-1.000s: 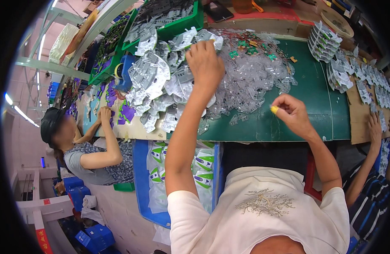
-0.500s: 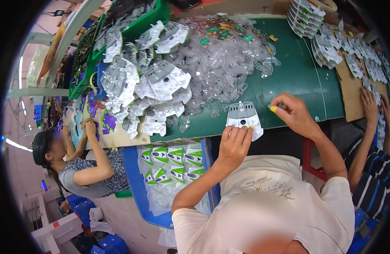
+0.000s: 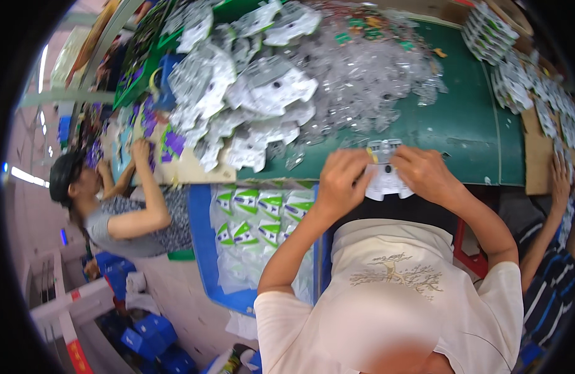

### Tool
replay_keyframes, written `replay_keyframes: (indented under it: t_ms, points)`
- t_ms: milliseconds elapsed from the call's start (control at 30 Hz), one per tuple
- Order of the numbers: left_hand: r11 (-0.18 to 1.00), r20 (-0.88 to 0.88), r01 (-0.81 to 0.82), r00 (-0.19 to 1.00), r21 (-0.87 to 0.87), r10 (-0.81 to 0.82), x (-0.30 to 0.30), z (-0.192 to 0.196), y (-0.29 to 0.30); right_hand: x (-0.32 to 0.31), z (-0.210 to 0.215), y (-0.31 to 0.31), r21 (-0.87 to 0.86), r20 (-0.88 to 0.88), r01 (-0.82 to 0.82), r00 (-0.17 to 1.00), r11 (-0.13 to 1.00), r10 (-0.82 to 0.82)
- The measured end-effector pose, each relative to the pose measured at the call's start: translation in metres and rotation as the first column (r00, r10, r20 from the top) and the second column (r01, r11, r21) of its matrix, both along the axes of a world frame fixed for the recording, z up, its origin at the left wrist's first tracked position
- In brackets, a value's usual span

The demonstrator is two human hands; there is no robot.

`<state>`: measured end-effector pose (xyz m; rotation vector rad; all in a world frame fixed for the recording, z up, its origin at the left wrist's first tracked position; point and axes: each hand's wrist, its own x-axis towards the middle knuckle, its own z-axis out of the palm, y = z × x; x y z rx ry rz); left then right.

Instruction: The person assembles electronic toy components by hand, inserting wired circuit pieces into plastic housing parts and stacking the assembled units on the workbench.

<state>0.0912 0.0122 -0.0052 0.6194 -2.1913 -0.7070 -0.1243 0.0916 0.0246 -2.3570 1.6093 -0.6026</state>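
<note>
A grey-and-white plastic housing (image 3: 387, 184) with a dark round hole lies at the bench's near edge, between my two hands. My left hand (image 3: 343, 184) is at its left side, fingers curled in and blurred by motion. A yellow covering shows at a fingertip there, close to the housing's upper left. What the left fingers pinch, if anything, is hidden. Bent over the housing's right edge, the fingers of my right hand (image 3: 425, 174) are closed on it. Clear plastic pieces (image 3: 368, 87) lie heaped beyond my hands on the green bench top (image 3: 462, 137).
Similar housings (image 3: 269, 87) are piled at left, and others (image 3: 518, 87) stand stacked at far right. Below the bench edge, a blue bin (image 3: 203, 249) holds white-and-green parts. One co-worker (image 3: 125, 218) sits at left; another's hand (image 3: 560, 181) reaches in at right.
My right hand has come from the right onto the housing. My left hand has shifted up along its left side. The whole view has also shifted.
</note>
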Motion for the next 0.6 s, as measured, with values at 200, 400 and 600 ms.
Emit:
replay_keyframes:
  t_ms: [200,400,600]
  points:
    - [0.918,0.245,-0.256,0.91,-0.303,0.335,-0.003,-0.009,-0.019,-0.001,-0.001,0.002,-0.046,0.025,0.031,0.999,0.998,-0.03]
    - [0.963,0.158,-0.111,0.975,-0.246,0.153,0.008,-0.025,0.003,-0.022,-0.004,0.014,-0.058,-0.052,0.12,0.991,0.991,-0.123]
    - [0.973,0.389,-0.041,0.912,-0.229,0.13,0.026,-0.005,0.003,-0.023,-0.006,0.013,-0.008,-0.042,0.086,0.995,0.996,-0.086]
